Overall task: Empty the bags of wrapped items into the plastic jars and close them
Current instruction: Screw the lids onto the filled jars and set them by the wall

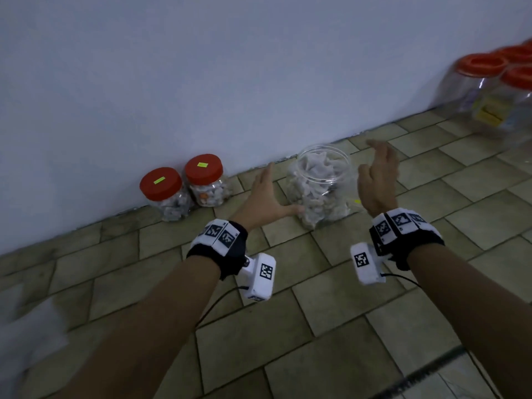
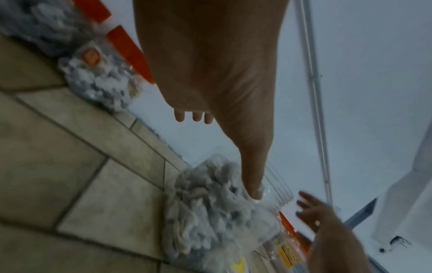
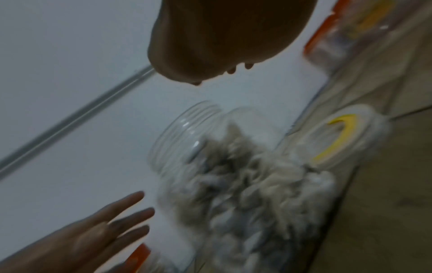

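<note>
A clear lidless jar (image 1: pixel 322 182) stands on the tiled floor near the wall, filled with white wrapped items. My left hand (image 1: pixel 267 197) is spread open at its left side, thumb (image 2: pixel 253 186) against the jar's lower wall (image 2: pixel 210 203). My right hand (image 1: pixel 377 174) hovers open just right of the jar, fingers relaxed, holding nothing; I see no contact. In the right wrist view, the jar's threaded mouth (image 3: pixel 184 133) is uncovered and the left hand's fingers (image 3: pixel 121 216) reach in from below. No lid or bag is in either hand.
Two filled jars with red lids (image 1: pixel 164 194) (image 1: pixel 205 180) stand against the wall to the left. Several empty red-lidded jars (image 1: pixel 483 90) sit at the far right. A clear plastic piece with a yellow mark (image 3: pixel 339 140) lies right of the open jar. A white blur (image 1: pixel 34 326) lies at lower left.
</note>
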`<state>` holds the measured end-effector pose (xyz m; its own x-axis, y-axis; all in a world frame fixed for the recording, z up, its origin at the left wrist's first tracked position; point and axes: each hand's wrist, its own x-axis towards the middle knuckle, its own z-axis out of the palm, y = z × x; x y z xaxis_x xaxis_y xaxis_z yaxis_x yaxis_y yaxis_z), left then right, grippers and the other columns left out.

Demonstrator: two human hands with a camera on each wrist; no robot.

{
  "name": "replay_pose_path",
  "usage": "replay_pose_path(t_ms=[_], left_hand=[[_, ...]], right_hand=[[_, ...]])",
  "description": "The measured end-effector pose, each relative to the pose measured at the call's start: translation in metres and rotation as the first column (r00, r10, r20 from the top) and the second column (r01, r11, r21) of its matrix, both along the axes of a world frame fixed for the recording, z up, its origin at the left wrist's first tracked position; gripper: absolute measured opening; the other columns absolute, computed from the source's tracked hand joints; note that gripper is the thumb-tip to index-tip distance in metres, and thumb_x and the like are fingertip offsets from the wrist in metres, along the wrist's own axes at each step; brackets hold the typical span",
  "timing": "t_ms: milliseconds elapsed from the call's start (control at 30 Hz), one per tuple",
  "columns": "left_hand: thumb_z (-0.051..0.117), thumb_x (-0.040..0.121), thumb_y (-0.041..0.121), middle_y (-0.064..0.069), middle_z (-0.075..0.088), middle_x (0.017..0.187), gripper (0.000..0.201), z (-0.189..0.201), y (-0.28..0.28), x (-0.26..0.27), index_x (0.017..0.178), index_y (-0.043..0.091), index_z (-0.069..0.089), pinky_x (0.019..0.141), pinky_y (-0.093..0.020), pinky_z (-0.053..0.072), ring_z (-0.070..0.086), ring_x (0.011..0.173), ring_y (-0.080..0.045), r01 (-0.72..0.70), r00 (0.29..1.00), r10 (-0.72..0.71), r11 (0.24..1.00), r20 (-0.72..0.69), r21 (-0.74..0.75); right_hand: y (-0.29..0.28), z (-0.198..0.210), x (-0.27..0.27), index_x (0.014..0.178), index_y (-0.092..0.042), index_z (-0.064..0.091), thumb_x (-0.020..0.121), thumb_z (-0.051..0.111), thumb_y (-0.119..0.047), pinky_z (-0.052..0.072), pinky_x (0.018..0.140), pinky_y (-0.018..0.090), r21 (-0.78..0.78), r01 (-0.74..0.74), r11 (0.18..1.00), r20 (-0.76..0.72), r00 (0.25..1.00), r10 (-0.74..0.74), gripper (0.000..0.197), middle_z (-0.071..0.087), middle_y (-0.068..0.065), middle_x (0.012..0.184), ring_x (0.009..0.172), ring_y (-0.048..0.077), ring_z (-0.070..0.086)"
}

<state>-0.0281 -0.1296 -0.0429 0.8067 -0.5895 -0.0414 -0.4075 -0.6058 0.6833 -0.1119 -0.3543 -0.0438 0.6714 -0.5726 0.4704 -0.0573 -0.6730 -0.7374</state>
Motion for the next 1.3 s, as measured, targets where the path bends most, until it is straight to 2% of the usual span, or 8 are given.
replay_pose_path(t_ms=[167,400,567,700,767,867,1100,1300], left_hand=[[0.088,0.056,0.051,0.001,-0.007,0.161,0.143,-0.017,-0.044,-0.017,0.151,0.022,-0.015,0.119,-0.044,0.014,0.002,0.148,-0.018,-0.099,0.989,0.087,0.99,-0.122,-0.096],[0.093,0.056,0.032,0.002,0.016,0.157,0.132,-0.022,-0.056,-0.01,0.148,0.032,-0.003,0.11,-0.03,0.025,0.025,0.14,-0.013,-0.158,0.974,0.124,0.973,-0.191,-0.17],[0.093,0.056,0.024,0.004,0.017,0.156,0.132,-0.025,-0.062,-0.012,0.149,0.023,-0.001,0.115,-0.029,0.023,0.021,0.142,-0.007,-0.205,0.96,0.159,0.96,-0.23,-0.189],[0.094,0.054,0.028,0.005,0.022,0.155,0.131,-0.029,-0.063,-0.019,0.149,0.026,0.004,0.113,-0.028,0.025,0.024,0.141,-0.006,-0.239,0.958,0.195,0.948,-0.21,-0.21],[0.094,0.052,0.036,0.006,0.024,0.154,0.13,-0.03,-0.061,-0.023,0.149,0.03,0.008,0.115,-0.033,0.027,0.026,0.141,-0.007,-0.25,0.958,0.204,0.94,-0.202,-0.233],[0.093,0.051,0.041,0.009,0.03,0.152,0.125,-0.029,-0.057,-0.026,0.148,0.035,0.014,0.116,-0.042,0.03,0.029,0.141,-0.006,-0.244,0.963,0.197,0.929,-0.185,-0.279],[0.093,0.048,0.046,0.007,0.027,0.154,0.129,0.0,-0.054,-0.025,0.149,0.033,0.013,0.115,-0.035,0.029,0.028,0.14,-0.006,-0.162,0.981,0.136,0.966,-0.138,-0.2],[0.091,0.059,0.026,0.021,0.024,0.139,0.117,0.019,-0.058,-0.026,0.149,0.033,0.017,0.089,0.002,0.025,0.025,0.127,0.008,-0.087,0.995,0.081,0.991,-0.054,-0.104]], right_hand=[[-0.063,-0.037,-0.001,0.148,-0.017,0.019,0.082,0.066,-0.032,0.02,0.113,0.049,0.022,-0.154,0.988,-0.704,0.699,0.124,0.082,0.01,0.014,0.154,0.14,0.035,0.013],[-0.088,-0.063,0.019,0.149,-0.028,0.011,0.074,0.061,-0.065,0.011,0.115,0.053,-0.041,-0.392,0.919,-0.858,0.486,0.169,0.097,-0.01,0.007,0.158,0.145,0.032,-0.004],[-0.1,-0.072,0.023,0.13,-0.02,0.042,0.076,0.068,-0.052,0.014,0.113,0.052,-0.015,-0.41,0.912,-0.805,0.546,0.232,0.069,-0.002,0.01,0.157,0.144,0.033,0.001],[-0.111,-0.068,0.028,0.117,-0.017,0.05,0.067,0.076,-0.05,0.036,0.101,0.044,0.045,-0.36,0.932,-0.708,0.646,0.284,0.066,0.038,0.011,0.138,0.126,0.032,0.037],[-0.117,-0.058,0.03,0.123,-0.017,0.047,0.063,0.078,-0.052,0.044,0.096,0.042,0.246,-0.229,0.942,-0.568,0.753,0.331,0.076,0.047,0.011,0.132,0.116,0.029,0.048],[-0.12,-0.038,0.028,0.137,-0.024,0.034,0.057,0.075,-0.055,0.042,0.098,0.037,0.657,-0.224,0.72,-0.197,0.871,0.451,0.095,0.039,0.008,0.14,0.118,0.021,0.047],[-0.09,0.025,0.023,0.145,-0.036,0.023,0.079,0.073,-0.022,0.034,0.1,0.028,0.55,-0.656,0.517,-0.096,0.565,0.82,0.084,0.023,-0.004,0.153,0.135,0.008,0.024],[-0.084,0.041,0.029,0.146,-0.039,0.022,0.075,0.077,-0.032,0.021,0.112,0.027,0.316,-0.828,0.463,-0.38,0.336,0.862,0.09,0.02,-0.016,0.15,0.134,0.0,0.021]])
